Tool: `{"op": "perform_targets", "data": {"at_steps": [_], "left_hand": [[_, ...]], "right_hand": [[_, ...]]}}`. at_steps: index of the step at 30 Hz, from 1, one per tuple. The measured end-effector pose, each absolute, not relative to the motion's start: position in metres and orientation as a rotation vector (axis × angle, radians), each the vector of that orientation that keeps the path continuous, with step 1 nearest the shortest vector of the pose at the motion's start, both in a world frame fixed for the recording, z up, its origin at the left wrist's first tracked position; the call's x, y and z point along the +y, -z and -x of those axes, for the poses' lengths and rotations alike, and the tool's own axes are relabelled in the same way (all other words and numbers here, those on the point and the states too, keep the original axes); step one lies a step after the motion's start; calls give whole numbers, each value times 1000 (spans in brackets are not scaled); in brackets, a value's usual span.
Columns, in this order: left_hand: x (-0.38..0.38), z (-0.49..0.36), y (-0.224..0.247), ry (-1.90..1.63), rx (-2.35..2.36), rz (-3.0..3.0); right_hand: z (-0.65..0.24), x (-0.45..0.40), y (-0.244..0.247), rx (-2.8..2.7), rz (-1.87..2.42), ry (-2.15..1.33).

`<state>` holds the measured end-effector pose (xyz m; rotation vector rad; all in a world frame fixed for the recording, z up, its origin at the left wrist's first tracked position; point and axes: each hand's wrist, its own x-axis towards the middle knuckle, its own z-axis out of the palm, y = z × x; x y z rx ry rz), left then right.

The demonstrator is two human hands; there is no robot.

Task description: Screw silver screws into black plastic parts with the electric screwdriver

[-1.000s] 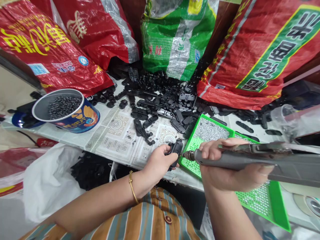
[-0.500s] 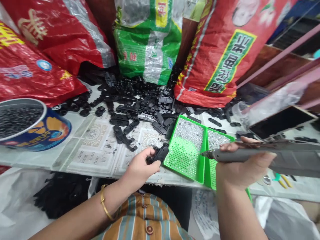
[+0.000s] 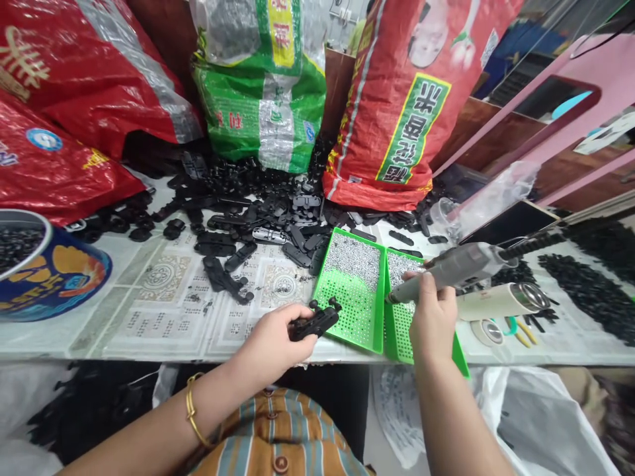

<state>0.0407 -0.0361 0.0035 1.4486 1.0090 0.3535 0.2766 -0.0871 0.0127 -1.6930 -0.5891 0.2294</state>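
Between the thumb and fingers of my left hand [image 3: 278,334] is a black plastic part [image 3: 317,322] with small wheel-like knobs, held just left of a green tray [image 3: 347,340]. My right hand [image 3: 432,316] is wrapped round a grey electric screwdriver [image 3: 449,270]. Its tip points down and left, over the divider side of a second green tray [image 3: 404,347]; whether it touches anything there I cannot tell. Small silvery screws [image 3: 354,258] fill the far ends of both trays, and bare perforated floor shows at their near ends.
Black plastic parts [image 3: 268,215] lie heaped before a green sack [image 3: 260,99] and a red sack [image 3: 391,112]. A blue tub [image 3: 64,277] of black pieces stands left. On the right are a cream flask [image 3: 496,301], a roll of tape [image 3: 489,332] and yellow-handled pliers [image 3: 526,332].
My right hand has turned the screwdriver from nearly level to slanting down, with its tip lower at the trays. The black part is still in my left hand. The view has shifted right.
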Motion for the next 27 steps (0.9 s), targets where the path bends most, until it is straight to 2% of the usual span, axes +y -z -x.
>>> {"op": "perform_targets", "data": {"at_steps": [5,8,10,13,16,20,27], "left_hand": [[-32,-41,-5,-438,1013,-1564],[-29,-41,-8,-445,1001,-1617],[-29,-41,-11,-435,969,-1641],[-29,-42,-16,-424,907,-1684],[-29,-39,-19,-431,869,-1715],[-25,-28,-17,-526,856,-1641],[-18,-8,-19,-610,805,-1831]], "right_hand": [[-271,-107,-15,-627,1794,-213],[-254,-125,-12,-588,1718,47],[-240,-132,-11,-859,1697,100],[-225,-128,-11,-1543,1729,-162],[-224,-112,-9,-1881,1642,-321],[-229,-96,-3,-1905,1476,-371],[-222,-93,-2,-1785,1490,-396]]}}
